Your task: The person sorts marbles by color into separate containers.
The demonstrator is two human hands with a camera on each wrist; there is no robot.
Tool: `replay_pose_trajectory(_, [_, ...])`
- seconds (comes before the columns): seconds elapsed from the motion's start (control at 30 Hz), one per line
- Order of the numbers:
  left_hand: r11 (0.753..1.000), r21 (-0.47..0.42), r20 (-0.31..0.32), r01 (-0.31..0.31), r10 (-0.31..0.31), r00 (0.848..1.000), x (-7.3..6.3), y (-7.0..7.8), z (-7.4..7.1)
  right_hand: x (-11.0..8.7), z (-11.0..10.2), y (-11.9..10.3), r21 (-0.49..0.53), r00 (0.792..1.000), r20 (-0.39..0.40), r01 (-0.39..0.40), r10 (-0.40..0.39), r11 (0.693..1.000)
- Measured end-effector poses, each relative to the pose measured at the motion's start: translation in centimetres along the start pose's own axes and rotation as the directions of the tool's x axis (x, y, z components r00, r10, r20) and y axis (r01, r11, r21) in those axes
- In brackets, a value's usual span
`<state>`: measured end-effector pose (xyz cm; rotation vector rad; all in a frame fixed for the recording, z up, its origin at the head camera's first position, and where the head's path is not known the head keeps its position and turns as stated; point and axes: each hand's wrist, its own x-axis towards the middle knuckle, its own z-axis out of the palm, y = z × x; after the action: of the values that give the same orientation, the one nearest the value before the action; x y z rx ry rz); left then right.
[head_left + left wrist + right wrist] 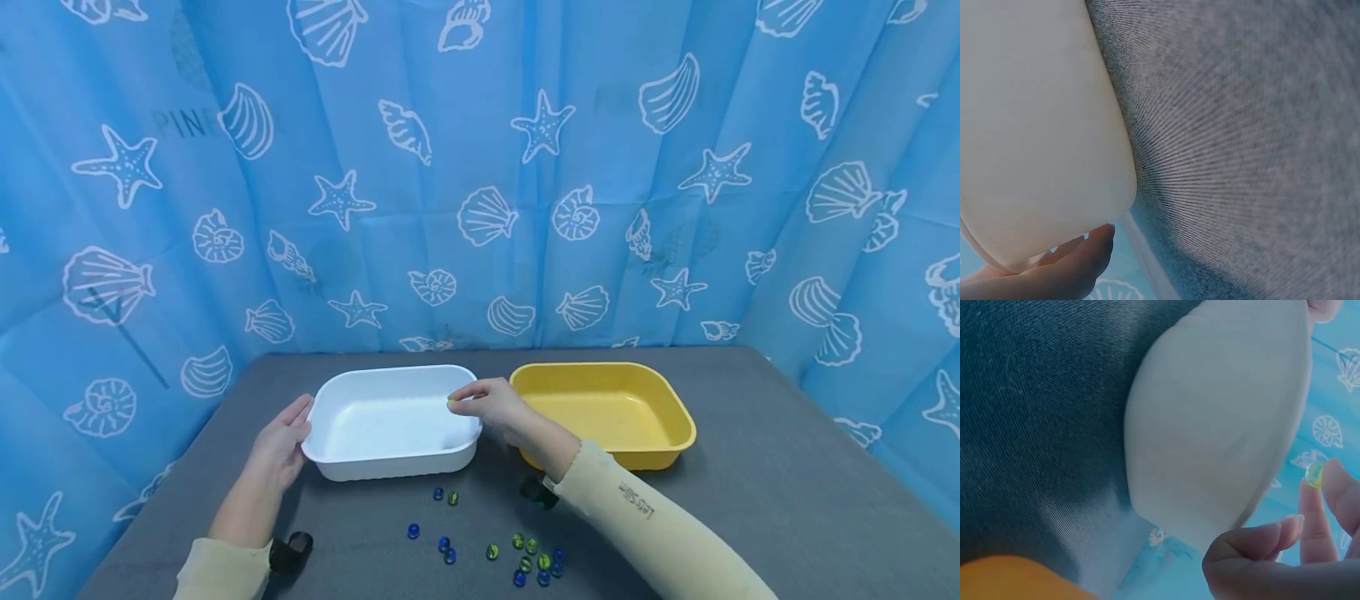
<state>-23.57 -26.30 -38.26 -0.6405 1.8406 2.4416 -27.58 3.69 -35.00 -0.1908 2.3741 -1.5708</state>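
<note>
A white plastic basin (397,467) stands on the grey cloth, its inside bare where I can see it. At its left end my left hand (281,442) holds the rim, the fingers lying against the outside; in the left wrist view they reach under the lip. Above the right end, my right hand (498,408) pinches a clear yellow-green marble (1315,474) between thumb and fingertip. The other fingers of that hand are bent near the basin's outer wall. Nearer me lie several loose marbles, blue ones (413,531) and yellow-green ones (492,552).
To the right stands a yellow basin (660,458), partly behind my right forearm. The grey cloth (757,467) covers the table. Behind it hangs a blue curtain (465,275) with white shells and starfish. Dark camera straps (292,552) sit at both wrists.
</note>
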Motion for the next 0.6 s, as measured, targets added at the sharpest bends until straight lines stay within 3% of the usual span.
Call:
replay_pose_trajectory(0.33, [0.999,0.036,0.002,-0.008,0.007,1.000,-0.1,0.1,0.2,0.6,0.3,0.5,0.034,0.999,-0.034,-0.038,0.040,0.999])
replay_pose_trajectory(0.6, [0.998,0.055,0.000,-0.010,0.010,1.000,-0.1,-0.1,0.1,-1.4,-1.0,0.7,-0.003,1.000,-0.019,0.005,-0.005,1.000])
